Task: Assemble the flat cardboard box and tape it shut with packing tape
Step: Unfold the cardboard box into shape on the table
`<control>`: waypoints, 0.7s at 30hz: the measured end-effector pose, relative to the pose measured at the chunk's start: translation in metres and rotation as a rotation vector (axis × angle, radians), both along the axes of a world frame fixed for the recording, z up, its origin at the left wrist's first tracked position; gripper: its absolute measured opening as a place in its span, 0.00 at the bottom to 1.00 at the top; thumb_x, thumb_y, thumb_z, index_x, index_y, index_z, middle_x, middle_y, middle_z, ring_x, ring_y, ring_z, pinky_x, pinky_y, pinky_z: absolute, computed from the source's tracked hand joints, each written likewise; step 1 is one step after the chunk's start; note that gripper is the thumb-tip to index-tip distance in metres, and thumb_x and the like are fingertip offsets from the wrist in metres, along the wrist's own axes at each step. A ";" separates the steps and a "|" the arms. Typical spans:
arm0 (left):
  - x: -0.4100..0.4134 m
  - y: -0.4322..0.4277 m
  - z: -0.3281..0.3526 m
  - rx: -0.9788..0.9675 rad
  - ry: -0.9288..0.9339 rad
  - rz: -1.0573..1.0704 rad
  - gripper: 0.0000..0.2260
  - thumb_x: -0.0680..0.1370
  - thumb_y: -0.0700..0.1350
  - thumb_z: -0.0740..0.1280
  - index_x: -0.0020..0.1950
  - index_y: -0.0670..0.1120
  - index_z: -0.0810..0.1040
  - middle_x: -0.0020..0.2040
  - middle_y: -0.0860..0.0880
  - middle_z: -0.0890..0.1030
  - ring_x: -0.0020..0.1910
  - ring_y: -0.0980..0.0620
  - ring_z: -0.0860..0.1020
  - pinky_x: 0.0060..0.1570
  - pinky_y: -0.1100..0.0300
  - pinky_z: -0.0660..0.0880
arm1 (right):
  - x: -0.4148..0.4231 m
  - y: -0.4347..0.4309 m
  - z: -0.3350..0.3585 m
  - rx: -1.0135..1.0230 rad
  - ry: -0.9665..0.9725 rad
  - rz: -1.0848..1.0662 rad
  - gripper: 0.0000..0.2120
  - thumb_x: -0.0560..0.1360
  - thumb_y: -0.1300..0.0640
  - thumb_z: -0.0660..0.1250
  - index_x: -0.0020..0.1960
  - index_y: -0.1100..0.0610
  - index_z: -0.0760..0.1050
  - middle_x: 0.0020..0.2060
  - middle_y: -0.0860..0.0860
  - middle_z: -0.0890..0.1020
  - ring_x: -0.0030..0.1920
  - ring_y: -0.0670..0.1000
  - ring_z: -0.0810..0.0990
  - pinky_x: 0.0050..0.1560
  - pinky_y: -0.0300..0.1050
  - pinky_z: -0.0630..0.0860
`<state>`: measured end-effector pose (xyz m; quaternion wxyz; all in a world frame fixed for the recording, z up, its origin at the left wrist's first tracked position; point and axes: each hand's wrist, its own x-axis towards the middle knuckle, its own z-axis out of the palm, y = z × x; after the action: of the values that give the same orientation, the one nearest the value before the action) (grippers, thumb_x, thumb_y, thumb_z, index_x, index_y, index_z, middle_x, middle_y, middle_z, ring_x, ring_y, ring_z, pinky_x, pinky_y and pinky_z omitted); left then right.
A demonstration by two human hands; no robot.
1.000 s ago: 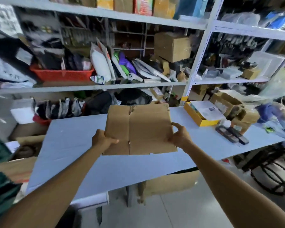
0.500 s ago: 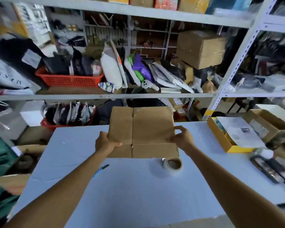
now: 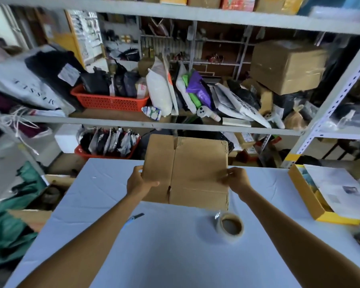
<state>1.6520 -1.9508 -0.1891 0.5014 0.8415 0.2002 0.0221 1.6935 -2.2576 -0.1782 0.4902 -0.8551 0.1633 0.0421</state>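
I hold a flat, folded brown cardboard box point(image 3: 195, 171) upright above the far half of the pale blue table point(image 3: 164, 256). My left hand point(image 3: 138, 180) grips its left edge, thumb across the front face. My right hand point(image 3: 235, 179) pinches its right edge at mid height. A roll of clear packing tape point(image 3: 231, 226) lies flat on the table below the box's right corner, near my right forearm.
A blue-handled pen or knife point(image 3: 133, 218) lies beside my left forearm. A yellow tray with papers point(image 3: 308, 196) sits at the table's right. Cluttered metal shelving point(image 3: 154, 121) with red baskets point(image 3: 109, 101) and cartons stands behind the table. Green cloth point(image 3: 6, 229) lies at the left.
My view has moved closer over the table, bringing the tape roll and pen into sight. Both hands keep their grip on the flat box, which stays in front of me.
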 end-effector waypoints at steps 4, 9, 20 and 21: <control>0.007 0.004 -0.003 -0.041 -0.015 -0.004 0.31 0.65 0.46 0.79 0.63 0.47 0.69 0.58 0.45 0.78 0.50 0.48 0.75 0.47 0.55 0.74 | 0.005 0.000 -0.005 0.001 0.009 0.041 0.14 0.63 0.63 0.79 0.47 0.63 0.80 0.42 0.57 0.82 0.44 0.55 0.79 0.49 0.53 0.78; 0.012 0.009 -0.008 -0.053 0.018 -0.013 0.29 0.65 0.45 0.79 0.61 0.47 0.70 0.56 0.46 0.77 0.50 0.48 0.75 0.46 0.56 0.73 | 0.012 0.004 -0.010 0.059 0.023 0.033 0.09 0.65 0.67 0.77 0.41 0.62 0.78 0.40 0.59 0.82 0.44 0.57 0.81 0.53 0.56 0.79; 0.024 0.020 -0.016 -0.102 0.079 0.018 0.28 0.64 0.45 0.80 0.59 0.50 0.70 0.55 0.44 0.80 0.50 0.46 0.78 0.45 0.55 0.74 | 0.027 0.009 -0.011 0.063 0.031 0.085 0.16 0.65 0.70 0.74 0.52 0.69 0.78 0.43 0.62 0.84 0.44 0.56 0.81 0.50 0.50 0.78; 0.024 0.019 -0.015 -0.101 0.082 0.020 0.28 0.64 0.46 0.80 0.59 0.50 0.70 0.55 0.44 0.79 0.50 0.46 0.77 0.45 0.55 0.74 | 0.028 0.009 -0.011 0.063 0.031 0.086 0.16 0.65 0.71 0.73 0.52 0.69 0.78 0.42 0.62 0.83 0.42 0.55 0.80 0.49 0.51 0.78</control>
<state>1.6762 -1.9318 -0.2045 0.5343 0.8133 0.2296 -0.0175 1.7213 -2.2485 -0.1893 0.5122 -0.8447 0.1323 0.0815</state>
